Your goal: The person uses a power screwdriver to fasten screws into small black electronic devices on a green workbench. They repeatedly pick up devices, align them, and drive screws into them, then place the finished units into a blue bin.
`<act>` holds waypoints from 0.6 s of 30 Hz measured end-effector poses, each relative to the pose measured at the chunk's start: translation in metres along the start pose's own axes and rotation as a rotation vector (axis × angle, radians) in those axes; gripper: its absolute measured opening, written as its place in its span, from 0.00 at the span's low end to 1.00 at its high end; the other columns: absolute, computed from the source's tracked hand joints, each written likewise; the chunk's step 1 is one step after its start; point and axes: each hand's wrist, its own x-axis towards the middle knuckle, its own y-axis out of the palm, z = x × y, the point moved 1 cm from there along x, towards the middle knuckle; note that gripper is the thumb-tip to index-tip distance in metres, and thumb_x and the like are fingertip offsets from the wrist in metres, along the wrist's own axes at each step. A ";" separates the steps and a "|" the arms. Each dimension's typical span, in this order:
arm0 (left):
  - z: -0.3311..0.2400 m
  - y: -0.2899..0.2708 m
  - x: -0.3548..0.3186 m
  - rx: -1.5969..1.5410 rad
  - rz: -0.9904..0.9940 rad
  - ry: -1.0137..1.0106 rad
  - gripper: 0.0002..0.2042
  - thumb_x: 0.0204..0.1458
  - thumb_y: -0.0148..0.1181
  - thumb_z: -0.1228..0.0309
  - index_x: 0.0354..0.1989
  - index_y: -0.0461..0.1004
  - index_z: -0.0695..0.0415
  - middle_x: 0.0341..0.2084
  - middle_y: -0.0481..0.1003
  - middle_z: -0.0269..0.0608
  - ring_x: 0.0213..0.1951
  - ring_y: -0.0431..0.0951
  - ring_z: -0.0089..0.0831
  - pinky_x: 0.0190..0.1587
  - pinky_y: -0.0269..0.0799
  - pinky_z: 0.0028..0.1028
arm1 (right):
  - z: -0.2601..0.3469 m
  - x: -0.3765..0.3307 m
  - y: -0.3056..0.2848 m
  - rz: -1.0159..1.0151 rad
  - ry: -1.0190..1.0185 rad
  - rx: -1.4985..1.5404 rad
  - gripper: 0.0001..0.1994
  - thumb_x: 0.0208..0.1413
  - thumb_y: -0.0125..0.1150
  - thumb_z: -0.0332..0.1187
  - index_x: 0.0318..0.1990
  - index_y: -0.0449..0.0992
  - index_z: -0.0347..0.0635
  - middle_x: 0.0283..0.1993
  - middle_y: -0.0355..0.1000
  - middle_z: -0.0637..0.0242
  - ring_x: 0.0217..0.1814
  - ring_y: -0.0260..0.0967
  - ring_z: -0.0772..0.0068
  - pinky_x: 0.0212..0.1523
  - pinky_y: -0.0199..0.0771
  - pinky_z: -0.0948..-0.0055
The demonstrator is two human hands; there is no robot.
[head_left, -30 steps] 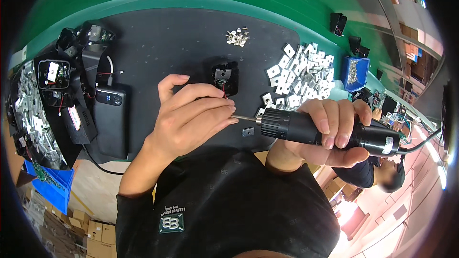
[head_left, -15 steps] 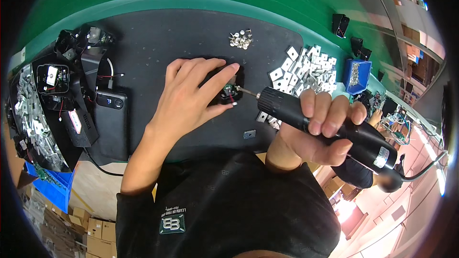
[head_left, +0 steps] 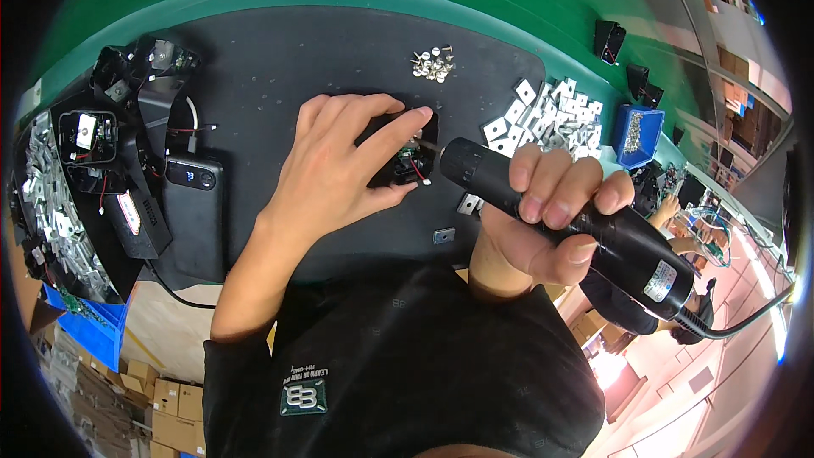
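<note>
My left hand [head_left: 335, 161] is closed around a small black housing [head_left: 400, 174] on the dark mat, its fingers over the far side and thumb at the near side. Inside the housing, part of a green circuit board and a short red wire with a white plug show. My right hand [head_left: 555, 208] grips a black electric screwdriver [head_left: 632, 246], held slantwise from the right. The bit points into the housing's right side; its tip is hard to make out beside my left index finger. A cable runs from the screwdriver's rear end.
Loose screws [head_left: 432, 64] lie beyond the housing. Right of them spreads a pile of metal plates [head_left: 543, 119], then a blue bin [head_left: 651, 131]. One plate [head_left: 443, 236] lies nearer me. A black power bank [head_left: 195, 220] and several black housings [head_left: 89, 136] stand left. A co-worker is at far right.
The screwdriver and my right hand have moved left, bringing the bit further into the housing. The housing shows more of its open side; my left hand has kept its hold.
</note>
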 end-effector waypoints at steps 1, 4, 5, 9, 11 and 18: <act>0.000 0.000 0.000 0.000 -0.001 -0.004 0.36 0.22 0.72 0.68 0.51 0.73 0.50 0.43 0.71 0.35 0.44 0.71 0.34 0.49 0.60 0.36 | 0.000 0.001 0.000 0.018 0.016 0.010 0.19 0.49 0.65 0.33 0.43 0.61 0.48 0.28 0.65 0.68 0.26 0.64 0.70 0.33 0.67 0.65; 0.001 -0.001 0.000 -0.002 -0.015 0.000 0.36 0.22 0.72 0.67 0.50 0.73 0.51 0.43 0.72 0.35 0.44 0.71 0.34 0.49 0.60 0.36 | 0.000 0.003 0.001 0.072 0.058 0.016 0.17 0.48 0.66 0.31 0.41 0.62 0.47 0.28 0.66 0.67 0.26 0.65 0.69 0.33 0.67 0.64; 0.001 -0.001 -0.001 -0.006 -0.015 -0.003 0.36 0.22 0.72 0.67 0.50 0.73 0.51 0.43 0.72 0.35 0.44 0.71 0.34 0.49 0.60 0.35 | 0.001 0.004 0.001 0.090 0.069 0.013 0.17 0.48 0.66 0.30 0.40 0.62 0.47 0.27 0.66 0.66 0.26 0.65 0.69 0.33 0.68 0.63; 0.001 -0.001 0.000 -0.014 -0.015 -0.005 0.36 0.22 0.72 0.67 0.51 0.73 0.50 0.43 0.72 0.35 0.44 0.71 0.35 0.50 0.60 0.35 | 0.001 0.009 0.002 0.172 0.104 -0.039 0.16 0.49 0.65 0.30 0.39 0.62 0.47 0.27 0.65 0.68 0.26 0.64 0.71 0.34 0.66 0.65; 0.001 -0.001 0.000 -0.011 -0.013 -0.005 0.35 0.23 0.72 0.67 0.51 0.73 0.50 0.43 0.72 0.35 0.43 0.71 0.35 0.50 0.60 0.35 | 0.000 0.011 0.001 0.246 0.118 -0.119 0.15 0.52 0.63 0.36 0.38 0.60 0.49 0.27 0.62 0.72 0.25 0.61 0.77 0.34 0.63 0.71; 0.003 -0.003 -0.001 -0.016 0.011 0.002 0.34 0.27 0.71 0.65 0.52 0.71 0.49 0.44 0.71 0.34 0.45 0.69 0.34 0.49 0.59 0.36 | -0.013 0.001 0.004 0.260 -0.007 -0.076 0.19 0.52 0.64 0.38 0.44 0.59 0.49 0.27 0.65 0.73 0.24 0.62 0.77 0.31 0.64 0.72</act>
